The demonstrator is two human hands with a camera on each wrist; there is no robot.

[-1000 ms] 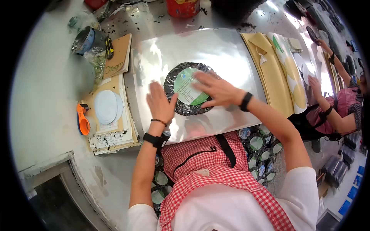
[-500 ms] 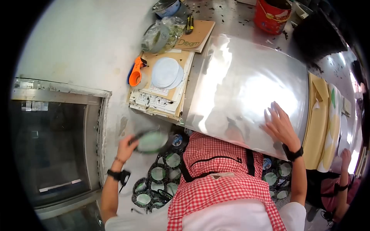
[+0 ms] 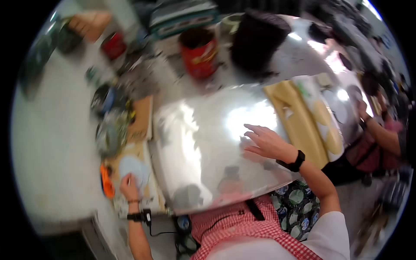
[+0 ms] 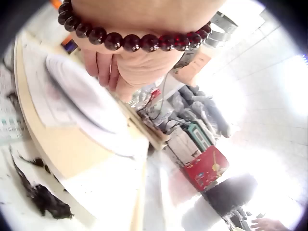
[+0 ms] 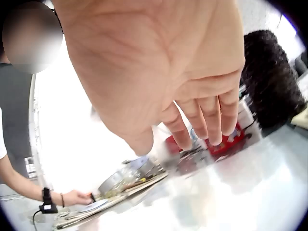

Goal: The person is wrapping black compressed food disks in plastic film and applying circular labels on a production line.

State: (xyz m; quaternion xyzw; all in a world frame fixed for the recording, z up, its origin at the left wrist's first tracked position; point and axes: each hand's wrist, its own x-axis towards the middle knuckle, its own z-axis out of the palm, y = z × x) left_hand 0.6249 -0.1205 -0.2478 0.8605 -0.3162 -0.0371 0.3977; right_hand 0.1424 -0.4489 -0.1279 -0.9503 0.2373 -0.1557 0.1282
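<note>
My left hand is over a small pile of pale round labels, its fingertips right at them. In the left wrist view its fingers bend loosely down beside the white discs. The labels lie on a stack of papers and card. My right hand hovers close over a large sheet of clear, shiny plastic, fingers spread and holding nothing. Its palm and relaxed fingers fill the upper part of the right wrist view.
An orange-handled tool lies left of the papers. Behind them are a brown notebook and a bag-covered bowl. A red bucket and a dark tub stand at the back. Yellow paper lies right; another person's arm reaches beyond.
The black round package with the green label left the plastic sheet, was carried left and down in my left hand, and was let go. That hand has moved up to the pale labels.
</note>
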